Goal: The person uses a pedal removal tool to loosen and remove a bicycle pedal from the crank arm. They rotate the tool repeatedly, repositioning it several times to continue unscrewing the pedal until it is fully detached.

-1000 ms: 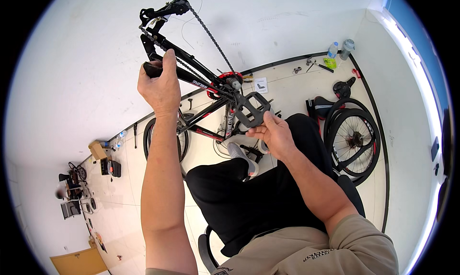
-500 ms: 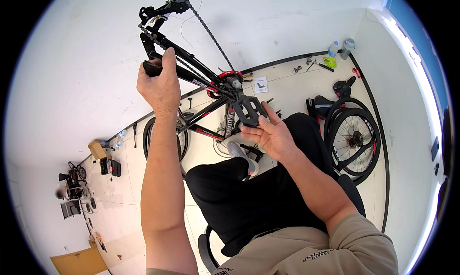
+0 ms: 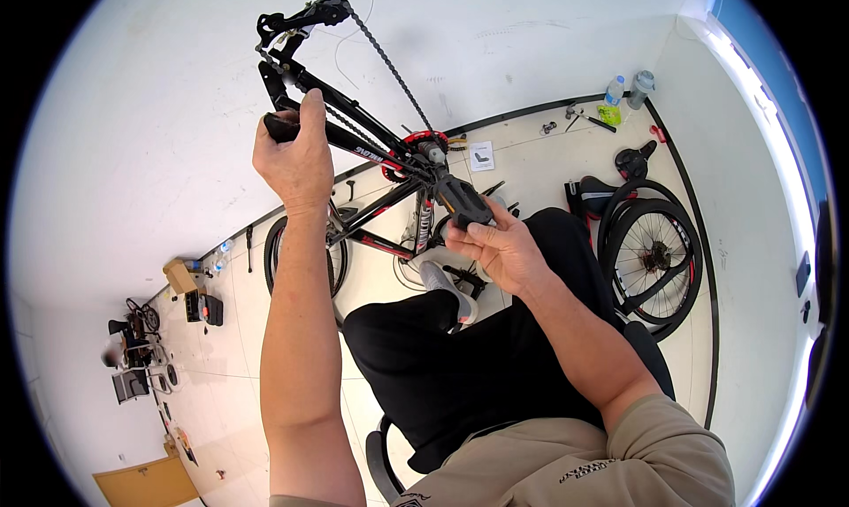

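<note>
Black pedal (image 3: 461, 201), held in right grip (image 3: 502, 249)

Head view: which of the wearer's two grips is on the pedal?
The right grip, lower in the picture, holding the near end of the black platform pedal. The left grip, higher up, is on the black bicycle frame instead.

Pretty bright shot, honestly. The harshest glare is a blown-out white strip (image 3: 782, 127) beyond the floor's (image 3: 230, 357) right edge, and shadows look soft. Fisheye warp is strong: the dark border (image 3: 713, 330) bows, corners go black. Bike frame (image 3: 367, 156) looks crisp; stuff past the floor's left side gets mushy.
</note>
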The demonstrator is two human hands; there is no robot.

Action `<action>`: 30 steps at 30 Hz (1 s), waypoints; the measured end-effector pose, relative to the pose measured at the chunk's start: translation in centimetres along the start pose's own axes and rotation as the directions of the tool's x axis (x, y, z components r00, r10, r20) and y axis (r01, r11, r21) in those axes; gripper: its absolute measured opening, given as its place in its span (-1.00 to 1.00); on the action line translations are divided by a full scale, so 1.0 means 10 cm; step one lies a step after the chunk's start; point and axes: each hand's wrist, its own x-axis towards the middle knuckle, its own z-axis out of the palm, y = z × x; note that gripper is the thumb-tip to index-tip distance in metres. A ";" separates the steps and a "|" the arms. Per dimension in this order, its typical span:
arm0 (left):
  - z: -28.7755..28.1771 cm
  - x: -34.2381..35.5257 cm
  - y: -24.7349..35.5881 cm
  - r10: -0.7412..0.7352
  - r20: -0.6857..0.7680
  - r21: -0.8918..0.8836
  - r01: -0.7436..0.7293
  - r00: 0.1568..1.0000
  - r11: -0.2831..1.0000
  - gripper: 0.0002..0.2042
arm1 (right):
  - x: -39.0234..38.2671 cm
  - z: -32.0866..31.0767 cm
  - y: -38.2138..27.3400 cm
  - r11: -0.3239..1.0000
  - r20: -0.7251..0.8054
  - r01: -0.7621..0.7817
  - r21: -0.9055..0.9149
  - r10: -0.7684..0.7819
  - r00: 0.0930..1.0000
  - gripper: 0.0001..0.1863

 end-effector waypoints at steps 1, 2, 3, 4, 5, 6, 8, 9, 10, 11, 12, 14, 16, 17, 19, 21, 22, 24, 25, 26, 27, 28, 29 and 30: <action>0.00 0.00 0.00 -0.002 0.000 -0.003 0.002 1.000 1.000 -0.61 | 0.00 0.00 0.00 1.000 -0.002 -0.007 -0.002 0.007 1.000 -0.48; 0.00 0.00 0.00 0.002 -0.001 -0.005 -0.002 1.000 1.000 -0.61 | 0.00 0.00 0.00 1.000 0.002 -0.008 -0.017 0.008 1.000 -0.48; 0.00 -0.01 0.01 0.005 0.000 -0.008 -0.005 1.000 1.000 -0.61 | 0.00 -0.01 0.01 0.999 0.005 -0.010 -0.032 0.010 1.000 -0.48; 0.00 -0.01 0.01 0.009 0.000 -0.010 -0.009 1.000 1.000 -0.61 | 0.00 -0.02 0.01 0.999 0.008 -0.011 -0.048 0.011 1.000 -0.47; 0.00 -0.01 0.00 0.010 -0.003 -0.005 -0.010 1.000 1.000 -0.61 | 0.00 0.00 0.01 0.997 -0.025 -0.020 -0.070 0.019 1.000 -0.47; -0.01 0.00 0.00 0.012 -0.005 0.001 -0.012 1.000 1.000 -0.61 | -0.01 0.02 0.01 0.995 -0.059 -0.030 -0.092 0.025 0.998 -0.46; 0.00 0.00 0.00 0.010 -0.007 0.006 -0.010 1.000 1.000 -0.61 | -0.03 0.04 0.02 0.988 -0.116 -0.031 -0.150 0.013 0.993 -0.43; 0.00 0.00 0.01 0.006 -0.006 0.005 -0.006 1.000 1.000 -0.61 | -0.03 0.04 0.04 0.982 -0.138 -0.021 -0.186 -0.005 0.990 -0.42; 0.00 0.00 0.01 0.002 -0.005 0.005 -0.002 1.000 1.000 -0.61 | -0.03 0.04 0.05 0.975 -0.160 -0.012 -0.221 -0.024 0.987 -0.40; 0.00 0.00 0.01 0.002 -0.007 0.004 -0.002 1.000 1.000 -0.61 | -0.03 0.02 0.06 0.961 -0.167 0.007 -0.278 -0.056 0.984 -0.40; 0.00 0.00 0.02 0.003 -0.008 0.002 -0.003 1.000 1.000 -0.61 | -0.02 0.00 0.07 0.943 -0.172 0.026 -0.333 -0.088 0.981 -0.40; 0.00 0.00 0.01 0.001 -0.008 0.003 -0.001 1.000 1.000 -0.61 | 0.00 -0.05 0.11 0.907 -0.182 0.053 -0.418 -0.141 0.973 -0.42; 0.00 0.01 -0.01 -0.003 -0.008 0.006 0.003 1.000 1.000 -0.61 | 0.02 -0.08 0.13 0.876 -0.194 0.070 -0.477 -0.182 0.964 -0.45; 0.00 0.01 -0.01 -0.001 -0.008 0.004 0.001 1.000 1.000 -0.61 | 0.02 -0.09 0.14 0.866 -0.197 0.067 -0.495 -0.187 0.962 -0.45; 0.00 0.00 0.00 0.003 -0.008 0.002 -0.003 1.000 1.000 -0.61 | 0.02 -0.10 0.14 0.846 -0.204 0.061 -0.530 -0.197 0.959 -0.45; 0.00 0.00 0.01 0.002 -0.008 0.002 -0.002 1.000 1.000 -0.61 | 0.02 -0.08 0.12 0.843 -0.198 0.032 -0.536 -0.162 0.967 -0.45; 0.00 0.00 0.02 0.001 -0.009 0.002 -0.001 1.000 1.000 -0.61 | 0.02 -0.08 0.11 0.842 -0.195 0.017 -0.540 -0.145 0.970 -0.45; -0.01 0.00 0.01 0.001 -0.009 0.005 -0.001 1.000 1.000 -0.61 | 0.01 -0.07 0.11 0.859 -0.181 0.020 -0.512 -0.131 0.975 -0.45; -0.01 0.00 0.00 0.001 -0.009 0.006 -0.001 1.000 1.000 -0.62 | 0.00 -0.07 0.12 0.867 -0.174 0.022 -0.498 -0.124 0.977 -0.44; 0.00 0.00 0.00 -0.002 -0.008 0.005 0.002 1.000 1.000 -0.62 | 0.00 -0.06 0.12 0.867 -0.176 0.030 -0.498 -0.135 0.975 -0.44; 0.00 0.01 0.00 -0.004 -0.008 0.003 0.004 1.000 1.000 -0.62 | 0.00 -0.05 0.13 0.867 -0.178 0.039 -0.497 -0.145 0.973 -0.44; 0.01 0.01 -0.01 -0.006 -0.008 0.001 0.006 1.000 1.000 -0.62 | 0.00 -0.04 0.13 0.867 -0.180 0.047 -0.497 -0.156 0.971 -0.44; 0.01 0.01 0.00 -0.005 -0.010 0.001 0.005 1.000 1.000 -0.62 | 0.00 -0.03 0.13 0.867 -0.166 0.041 -0.497 -0.141 0.976 -0.44; 0.01 0.01 0.00 -0.003 -0.013 0.000 0.003 1.000 1.000 -0.61 | 0.00 -0.04 0.12 0.867 -0.152 0.034 -0.498 -0.126 0.980 -0.44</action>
